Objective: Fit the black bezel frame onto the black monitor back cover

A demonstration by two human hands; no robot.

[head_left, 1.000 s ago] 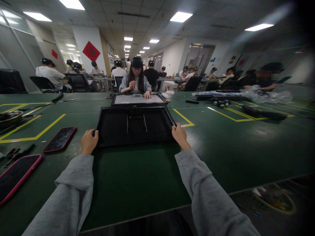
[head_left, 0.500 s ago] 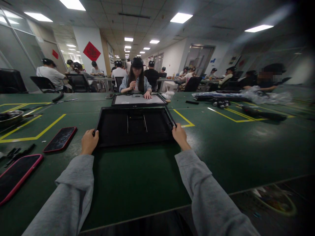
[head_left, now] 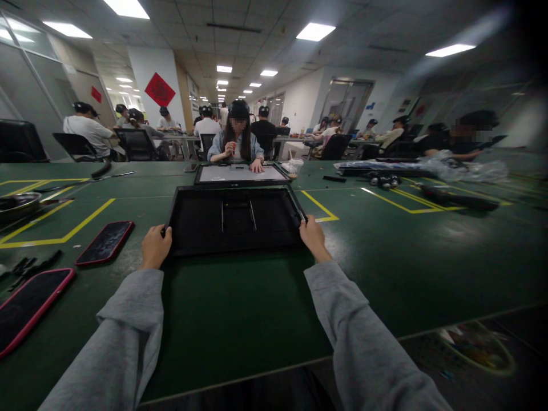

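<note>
A black monitor back cover (head_left: pixel 197 220), its hollow inner side facing up, is in front of me on the green table (head_left: pixel 240 319). My left hand (head_left: pixel 156 245) is closed on its left edge, and my right hand (head_left: pixel 314 237) grips the right edge. Just beyond the cover lies a monitor panel (head_left: pixel 218 174) with a grey back and a black frame. A person (head_left: pixel 237 140) seated across the table rests one hand on that panel and holds up a small red object in the other.
Two phones in red-pink cases, one farther (head_left: pixel 105 244) and one nearer (head_left: pixel 32 308), lie at the left beside a metal bowl (head_left: pixel 21 208). A plastic cup (head_left: pixel 293 166) stands past the cover. Plastic wrap (head_left: pixel 454 165) and a dark tool (head_left: pixel 460 198) are at the right.
</note>
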